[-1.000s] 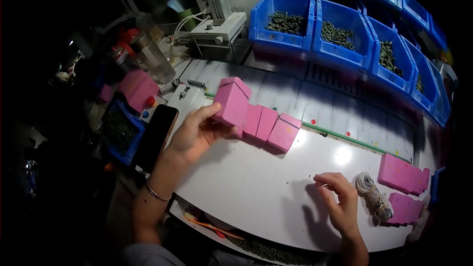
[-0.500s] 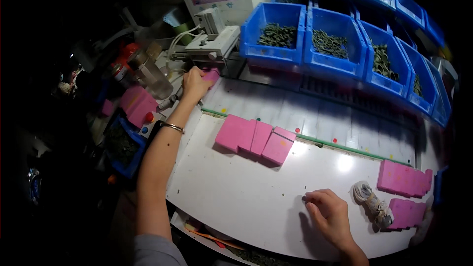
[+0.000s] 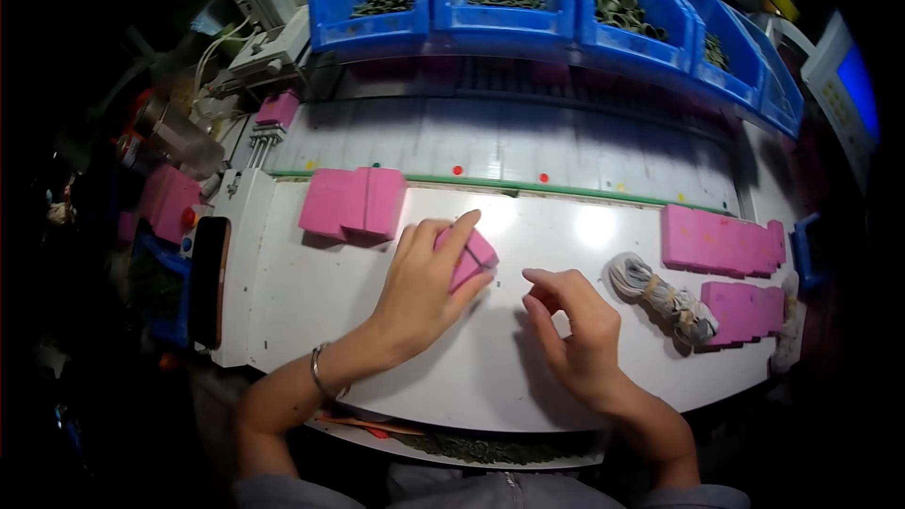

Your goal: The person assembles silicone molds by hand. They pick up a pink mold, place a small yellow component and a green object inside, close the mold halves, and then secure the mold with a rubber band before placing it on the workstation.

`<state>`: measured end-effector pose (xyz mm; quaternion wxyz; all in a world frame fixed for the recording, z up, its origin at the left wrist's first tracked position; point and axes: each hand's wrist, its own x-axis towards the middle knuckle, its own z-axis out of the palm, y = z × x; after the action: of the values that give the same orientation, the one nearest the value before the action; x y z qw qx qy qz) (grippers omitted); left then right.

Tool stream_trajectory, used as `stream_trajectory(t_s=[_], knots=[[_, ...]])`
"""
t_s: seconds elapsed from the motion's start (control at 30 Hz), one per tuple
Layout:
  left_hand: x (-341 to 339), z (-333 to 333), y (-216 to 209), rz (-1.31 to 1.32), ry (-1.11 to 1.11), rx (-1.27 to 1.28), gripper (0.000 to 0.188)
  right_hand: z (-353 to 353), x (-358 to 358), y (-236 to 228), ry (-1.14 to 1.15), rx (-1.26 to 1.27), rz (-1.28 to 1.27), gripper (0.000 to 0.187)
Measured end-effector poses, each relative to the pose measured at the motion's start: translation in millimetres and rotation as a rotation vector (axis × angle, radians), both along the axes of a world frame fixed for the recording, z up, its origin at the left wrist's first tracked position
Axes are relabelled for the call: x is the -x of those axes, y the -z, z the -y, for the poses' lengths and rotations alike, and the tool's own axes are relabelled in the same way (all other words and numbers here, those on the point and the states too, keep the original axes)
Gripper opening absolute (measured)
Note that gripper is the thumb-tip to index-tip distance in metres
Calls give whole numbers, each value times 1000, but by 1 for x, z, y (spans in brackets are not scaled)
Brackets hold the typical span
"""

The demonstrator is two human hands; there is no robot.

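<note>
Gripping a banded pink block (image 3: 482,250) away from the shortened pink row (image 3: 349,201), the left hand (image 3: 415,285) has left another block (image 3: 277,109) by the metal rods (image 3: 267,139); the right hand (image 3: 577,332), empty, curls half-open.

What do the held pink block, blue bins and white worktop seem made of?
Pink block: possibly dense foam or paperboard; matte, without glare. Blue bins: probably moulded plastic, lightly glossy, with smooth walls and thick rims. White worktop: perhaps laminate or painted board; glossy, from the bright glare.

The left fingers (image 3: 459,237) hold a pink block (image 3: 483,248).
</note>
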<state>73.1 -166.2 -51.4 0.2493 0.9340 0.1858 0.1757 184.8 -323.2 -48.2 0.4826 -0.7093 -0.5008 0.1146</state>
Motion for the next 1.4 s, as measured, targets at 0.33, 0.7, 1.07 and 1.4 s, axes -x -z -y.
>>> stream_trajectory(t_s=[0.33,0.7,1.07,1.4], knots=[[14,49,-15,28,-73,456,79,-1,10,6,90,-113,644,35],[26,60,-14,31,-91,419,83,-2,3,-7,38,-88,237,13],[43,66,1,284,114,971,78,28,-25,-9,4,323,-468,6],[40,61,1,314,184,423,66,23,8,-26,-258,446,-327,51]])
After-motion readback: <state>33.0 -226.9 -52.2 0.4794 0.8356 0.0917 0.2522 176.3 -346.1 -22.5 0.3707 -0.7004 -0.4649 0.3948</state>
